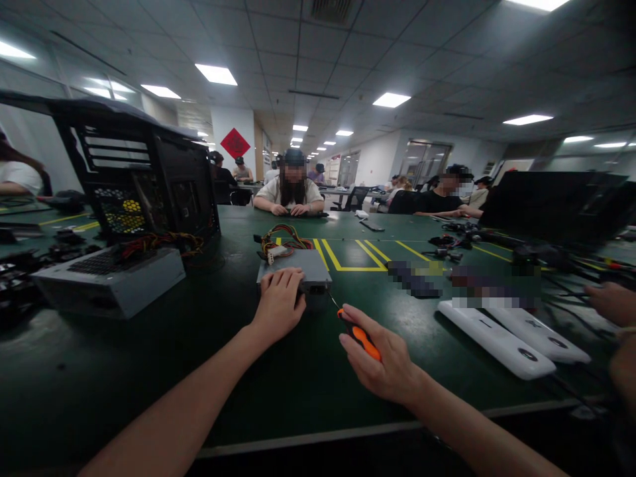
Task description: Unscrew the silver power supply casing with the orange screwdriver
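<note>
A grey computer power supply unit [314, 264] lies on the green table in front of me, a bundle of coloured cables [285, 235] at its far side. My left hand [279, 301] grips its near left part, fingers over the top and thumb at the front face. In my right hand [390, 361] is an orange and black screwdriver [366, 343], fingers closed around the handle. The screwdriver's thin shaft slants up and left, its tip at the unit's right front corner by the socket. Whether the tip sits in a screw is too small to tell.
An open black computer case [189, 179] stands at left, with a second power supply unit [109, 281] before it. White devices [497, 338], a blurred dark object [415, 278] and a black monitor [551, 205] are at right. Another person [289, 189] sits opposite; a co-worker's hand [613, 303] shows far right.
</note>
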Action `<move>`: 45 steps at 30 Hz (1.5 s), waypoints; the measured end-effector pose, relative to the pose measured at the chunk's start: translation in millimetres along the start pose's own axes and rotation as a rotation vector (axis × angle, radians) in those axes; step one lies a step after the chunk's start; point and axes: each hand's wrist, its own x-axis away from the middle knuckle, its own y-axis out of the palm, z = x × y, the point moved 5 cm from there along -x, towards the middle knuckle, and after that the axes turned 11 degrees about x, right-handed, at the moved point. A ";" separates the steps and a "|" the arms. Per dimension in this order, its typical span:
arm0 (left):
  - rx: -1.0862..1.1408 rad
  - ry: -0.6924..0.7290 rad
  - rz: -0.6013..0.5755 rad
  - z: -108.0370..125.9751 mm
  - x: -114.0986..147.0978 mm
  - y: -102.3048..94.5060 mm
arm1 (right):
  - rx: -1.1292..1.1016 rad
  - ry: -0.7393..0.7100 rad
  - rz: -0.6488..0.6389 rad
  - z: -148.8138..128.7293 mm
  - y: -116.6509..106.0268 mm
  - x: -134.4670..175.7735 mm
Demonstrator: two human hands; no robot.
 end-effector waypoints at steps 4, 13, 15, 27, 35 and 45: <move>-0.004 0.004 0.007 0.3 0.5 0.1 | 0.085 0.026 0.024 2.4 -2.0 -1.9; -0.024 0.007 -0.004 -2.1 0.5 1.8 | 0.004 0.015 0.009 1.4 0.4 5.2; -0.028 0.014 -0.006 -2.1 0.8 1.7 | 0.020 0.057 0.006 3.2 1.0 5.7; -0.035 0.017 -0.008 0.6 1.3 -1.1 | 0.049 0.044 0.035 1.7 1.5 7.0; -0.028 0.018 -0.009 0.3 0.8 -0.3 | -0.023 -0.011 -0.028 -1.6 6.6 11.0; -0.025 0.023 0.000 0.1 1.7 0.3 | -0.140 -0.069 -0.057 -6.3 1.8 3.0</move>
